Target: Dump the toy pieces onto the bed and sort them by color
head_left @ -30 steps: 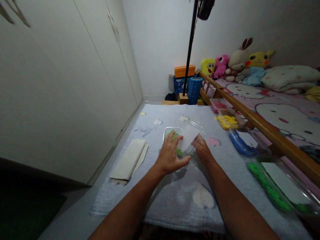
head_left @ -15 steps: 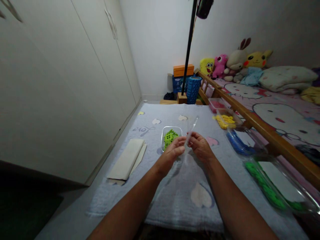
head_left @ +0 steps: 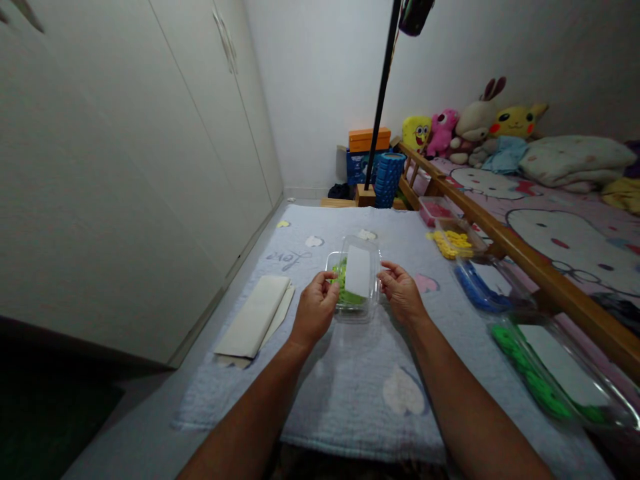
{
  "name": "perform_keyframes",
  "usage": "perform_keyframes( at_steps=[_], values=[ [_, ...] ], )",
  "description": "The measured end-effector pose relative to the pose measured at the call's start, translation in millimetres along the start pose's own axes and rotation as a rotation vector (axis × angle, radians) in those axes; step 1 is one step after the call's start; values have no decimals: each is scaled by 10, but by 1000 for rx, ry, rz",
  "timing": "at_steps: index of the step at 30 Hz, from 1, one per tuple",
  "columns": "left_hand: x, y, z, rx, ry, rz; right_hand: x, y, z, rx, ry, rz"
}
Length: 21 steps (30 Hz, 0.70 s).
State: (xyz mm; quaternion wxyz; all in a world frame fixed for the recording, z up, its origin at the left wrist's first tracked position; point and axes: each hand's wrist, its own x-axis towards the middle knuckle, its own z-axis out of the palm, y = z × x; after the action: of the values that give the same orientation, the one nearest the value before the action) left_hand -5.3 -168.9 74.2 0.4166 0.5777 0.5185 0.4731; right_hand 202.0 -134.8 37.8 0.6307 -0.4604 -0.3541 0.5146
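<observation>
A small clear plastic box with light green pieces inside sits on the grey blanket in front of me. Over it lies a clear lid with a white label. My left hand grips the lid's left edge, thumb on top. At the lid's right edge my right hand pinches it with curled fingers. Both hands hold the lid flat above the box.
Folded cream paper lies to the left. Along the wooden bed rail on the right stand clear boxes of pink, yellow, blue and green pieces. A black pole rises behind; wardrobe doors stand left.
The lid was held on edge, off the box, half a second ago. Both hands have turned it flat and brought it over the green-filled box.
</observation>
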Motion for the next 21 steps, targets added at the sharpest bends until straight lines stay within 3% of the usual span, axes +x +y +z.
perform_keyframes(
  at_steps=[9, 21],
  values=[
    [75, -169, -134, 194, 70, -35, -71, 115, 66, -243, -53, -83],
    [75, -135, -143, 425, 79, -79, -135, 145, 74, -369, -127, -13]
  ],
)
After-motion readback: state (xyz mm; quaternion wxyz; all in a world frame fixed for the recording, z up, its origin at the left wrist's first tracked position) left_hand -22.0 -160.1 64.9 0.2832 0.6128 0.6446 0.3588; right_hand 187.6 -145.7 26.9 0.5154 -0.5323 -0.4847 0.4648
